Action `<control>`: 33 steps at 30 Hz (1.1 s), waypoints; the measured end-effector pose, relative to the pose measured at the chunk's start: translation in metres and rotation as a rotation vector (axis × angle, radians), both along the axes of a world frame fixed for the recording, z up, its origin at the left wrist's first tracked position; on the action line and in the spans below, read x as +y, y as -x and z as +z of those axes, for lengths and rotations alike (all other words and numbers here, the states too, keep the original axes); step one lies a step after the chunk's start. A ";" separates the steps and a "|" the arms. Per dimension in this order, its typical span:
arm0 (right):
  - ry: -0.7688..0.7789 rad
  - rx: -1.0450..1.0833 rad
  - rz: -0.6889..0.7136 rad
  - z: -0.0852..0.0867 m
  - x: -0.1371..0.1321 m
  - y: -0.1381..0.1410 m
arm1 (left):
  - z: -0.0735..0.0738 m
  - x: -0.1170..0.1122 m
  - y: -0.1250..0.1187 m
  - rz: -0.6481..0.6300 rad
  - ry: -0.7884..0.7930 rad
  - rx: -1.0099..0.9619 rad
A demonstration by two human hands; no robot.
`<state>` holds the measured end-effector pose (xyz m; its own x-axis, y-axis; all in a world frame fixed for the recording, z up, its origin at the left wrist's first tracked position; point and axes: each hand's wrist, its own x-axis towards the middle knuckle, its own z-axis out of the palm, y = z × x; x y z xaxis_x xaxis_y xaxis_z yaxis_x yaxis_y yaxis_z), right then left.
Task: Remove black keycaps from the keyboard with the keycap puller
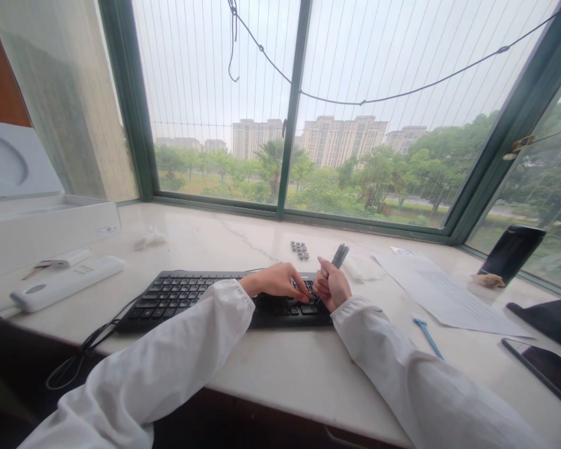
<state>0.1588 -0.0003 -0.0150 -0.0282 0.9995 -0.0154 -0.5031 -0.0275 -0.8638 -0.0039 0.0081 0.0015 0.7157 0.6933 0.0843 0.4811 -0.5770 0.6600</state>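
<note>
A black keyboard [182, 296] lies on the white marble sill [280, 368] in front of me. My left hand [275, 280] rests on its right end, fingers curled down and pressing on the keys. My right hand [331, 285] is closed around a dark grey tool [340, 254] that sticks up and away from the fist, right beside the left hand's fingertips. A small cluster of loose dark keycaps [300, 249] sits on the sill just behind the keyboard. Both arms wear white sleeves.
A white box [37, 227] and a white power strip [65, 284] stand at left. Papers [439, 290], a blue tool [427, 337], a black phone on a stand [512, 252] and a dark tablet [549, 371] lie at right. The keyboard cable [81, 355] hangs over the front edge.
</note>
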 end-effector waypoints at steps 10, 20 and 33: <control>-0.044 -0.085 -0.113 -0.001 -0.009 0.010 | 0.003 -0.003 0.000 0.023 -0.030 0.013; -0.361 -0.257 -0.066 -0.007 -0.020 0.013 | 0.003 -0.008 -0.005 0.108 -0.049 -0.007; -0.510 -0.371 -0.044 -0.006 -0.030 0.013 | -0.001 -0.003 -0.004 0.064 -0.008 -0.053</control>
